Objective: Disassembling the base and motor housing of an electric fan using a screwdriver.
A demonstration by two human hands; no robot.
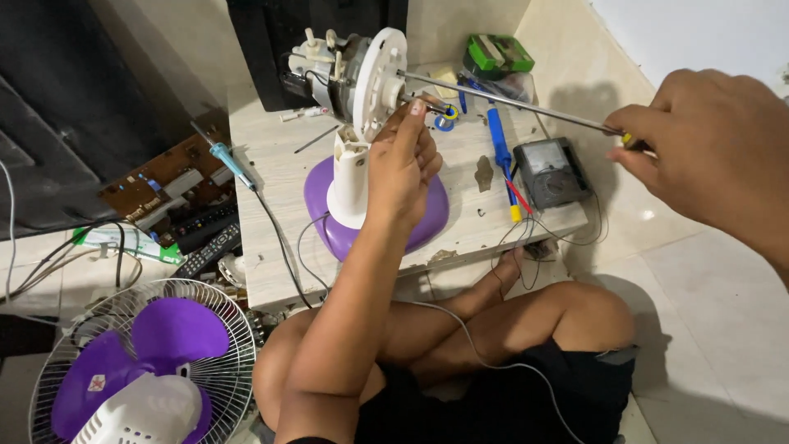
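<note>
Landmark: fan motor [341,70], mounted on a white post over a purple base [427,215], standing on a low pale wooden table [271,247].
Left hand [403,164]: forearm rises from the lap; fingers bunched and pinched at the motor's white front plate [380,78], fingertips touching the shaft area.
Right hand [711,156]: well to the right of the motor, closed around the handle of a long screwdriver [509,103].
Screwdriver: shaft runs level from the right hand to the front plate, tip beside the left fingertips.
Right of motor: meter [552,171], blue-handled tool [498,144] and green box [497,53] on the tabletop.
Left of motor: soldering iron [226,160] near the table's left edge; circuit board [168,177] and remote controls [205,242] beyond it.
Below-left of motor: fan guard [144,362] with purple blades on the floor.
Open room: bare tabletop in front of the base; tiled floor to the right of the table.
</note>
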